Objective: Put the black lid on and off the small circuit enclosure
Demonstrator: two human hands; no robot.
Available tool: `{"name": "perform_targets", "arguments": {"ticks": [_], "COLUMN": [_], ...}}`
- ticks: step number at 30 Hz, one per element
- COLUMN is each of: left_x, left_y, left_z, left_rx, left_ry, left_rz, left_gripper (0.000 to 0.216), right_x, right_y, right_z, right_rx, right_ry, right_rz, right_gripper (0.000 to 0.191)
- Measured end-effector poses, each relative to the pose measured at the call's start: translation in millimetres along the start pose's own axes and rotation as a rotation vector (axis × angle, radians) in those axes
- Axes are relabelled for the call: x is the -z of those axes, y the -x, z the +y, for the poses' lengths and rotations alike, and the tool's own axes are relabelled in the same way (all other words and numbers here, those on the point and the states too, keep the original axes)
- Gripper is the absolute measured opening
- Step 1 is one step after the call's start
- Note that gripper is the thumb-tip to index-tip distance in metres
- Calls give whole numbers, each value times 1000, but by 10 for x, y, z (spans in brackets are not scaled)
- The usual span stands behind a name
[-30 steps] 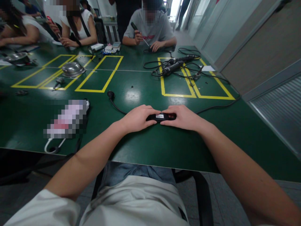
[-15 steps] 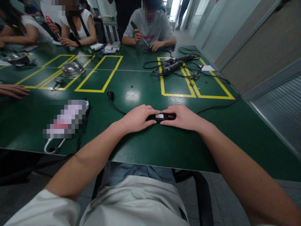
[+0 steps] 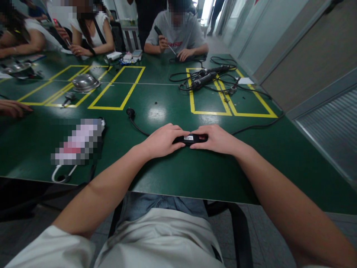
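Observation:
Near the front of the green table [image 3: 178, 175], my left hand [image 3: 164, 139] and my right hand [image 3: 219, 139] grip the two ends of a slim black device [image 3: 189, 139]. It bears a small white label, and something reddish shows beside my right fingers. The thumbs and fingertips of both hands nearly meet at its middle, and the hands hide its ends. From behind my left hand a black cord runs to a plug [image 3: 130, 112] lying on the table. Another black cord [image 3: 256, 128] extends to the right from behind my right hand. The device's exact kind I cannot make out.
Black corded tools [image 3: 205, 79] lie tangled among yellow tape outlines at the back right. A metal bowl [image 3: 86, 82] sits left, a blurred-out phone-like thing [image 3: 80, 141] nearer me. A co-worker's hand [image 3: 13, 108] rests at the left edge. Across the table a person [image 3: 175, 37] holds a screwdriver-like tool.
The co-worker's hand at the left edge has drawn back a little and its fingers have curled. My own hands and the black device stay almost where they were.

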State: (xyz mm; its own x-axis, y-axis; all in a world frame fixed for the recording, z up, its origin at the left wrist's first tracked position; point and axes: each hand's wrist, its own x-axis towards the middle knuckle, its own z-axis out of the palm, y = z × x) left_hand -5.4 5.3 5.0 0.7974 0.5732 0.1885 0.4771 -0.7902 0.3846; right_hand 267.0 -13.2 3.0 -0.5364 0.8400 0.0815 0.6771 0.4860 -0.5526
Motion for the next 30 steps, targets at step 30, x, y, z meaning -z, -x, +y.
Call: {"name": "perform_targets", "arguments": {"ticks": [30], "left_x": [14], "left_y": [-11], "left_z": [13], "left_rx": [22], "left_ry": [44], "left_rz": [8], "left_gripper": [41], "right_x": [49], "right_y": [13], "right_z": [-41], "right_rx": [-16], "right_ry": [4], "right_rz": [-50], "right_gripper": [44]}}
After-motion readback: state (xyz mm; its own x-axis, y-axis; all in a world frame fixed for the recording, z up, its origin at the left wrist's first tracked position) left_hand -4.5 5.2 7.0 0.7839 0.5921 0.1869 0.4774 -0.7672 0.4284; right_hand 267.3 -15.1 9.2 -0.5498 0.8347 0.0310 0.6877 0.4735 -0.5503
